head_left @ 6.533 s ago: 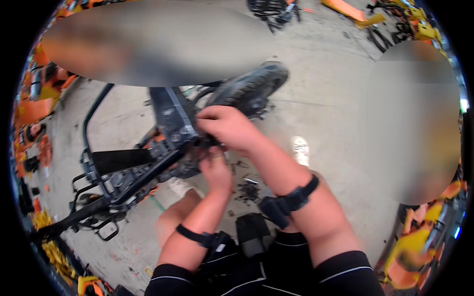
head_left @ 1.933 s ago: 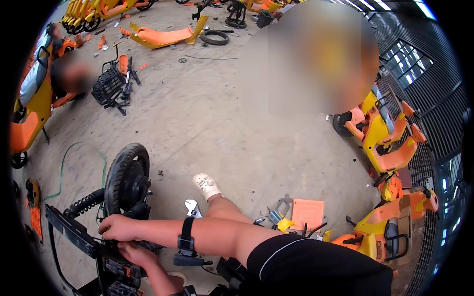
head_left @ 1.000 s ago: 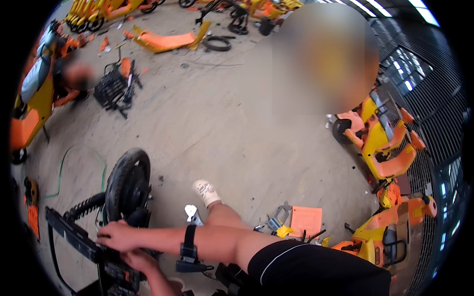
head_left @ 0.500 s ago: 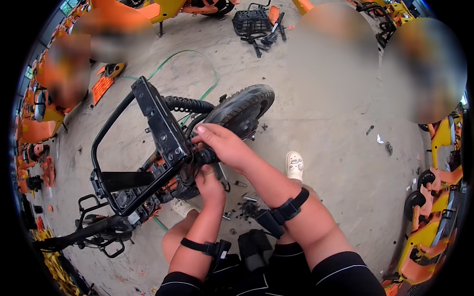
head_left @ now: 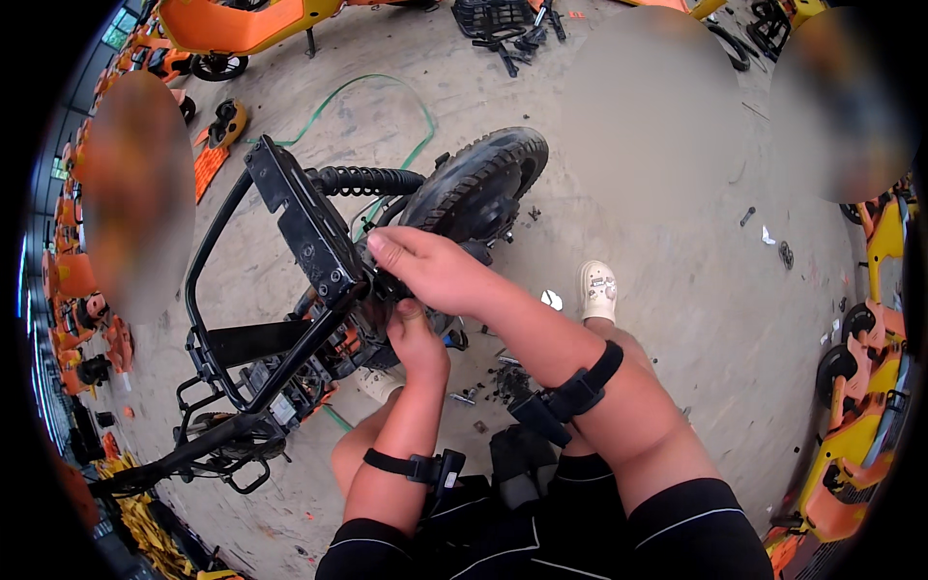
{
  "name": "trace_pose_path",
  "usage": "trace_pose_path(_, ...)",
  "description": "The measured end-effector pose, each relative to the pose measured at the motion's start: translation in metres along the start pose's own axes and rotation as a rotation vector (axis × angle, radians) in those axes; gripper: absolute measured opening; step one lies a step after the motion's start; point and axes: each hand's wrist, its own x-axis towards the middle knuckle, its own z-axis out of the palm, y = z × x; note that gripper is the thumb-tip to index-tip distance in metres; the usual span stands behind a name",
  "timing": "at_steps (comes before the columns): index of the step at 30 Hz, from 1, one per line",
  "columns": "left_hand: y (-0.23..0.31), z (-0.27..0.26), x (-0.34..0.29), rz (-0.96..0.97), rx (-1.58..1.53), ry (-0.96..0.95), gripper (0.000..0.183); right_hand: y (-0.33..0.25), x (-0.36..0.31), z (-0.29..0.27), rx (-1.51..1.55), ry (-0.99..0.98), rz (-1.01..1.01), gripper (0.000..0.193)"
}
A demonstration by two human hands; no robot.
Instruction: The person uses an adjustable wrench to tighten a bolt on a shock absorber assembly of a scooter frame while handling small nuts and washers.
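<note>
A stripped black scooter frame lies tilted in front of me, with its rear wheel and a coil-spring shock absorber on the far side. My right hand reaches in beside the frame's metal box, near the wheel. Its thumb lies along the top and its fingers curl down out of sight. Just below, my left hand is closed at the frame's near side, thumb up. What either hand grips is hidden among dark parts. A dark piece with a blue patch shows beside my left hand.
Small black parts lie on the floor between my feet. A green strap loops behind the frame. A black basket sits at the back. Yellow and orange scooters line the right side; others stand left and back.
The view has shifted slightly. My right hand now sits deeper over the black round part seen before, covering it. A blue-marked piece and a white scrap have come into sight beside my hands.
</note>
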Motion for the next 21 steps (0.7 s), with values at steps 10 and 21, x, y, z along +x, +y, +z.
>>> trace_pose_path(10,0.003,0.0,0.0,-0.023,-0.004,-0.017,0.048,0.022,0.014,0.006,-0.006,0.044,0.008,0.033)
trace_pose_path(21,-0.001,0.007,0.002,0.128,-0.099,-0.024,0.061,0.011,0.023,0.005,0.293,-0.057,0.283,0.029)
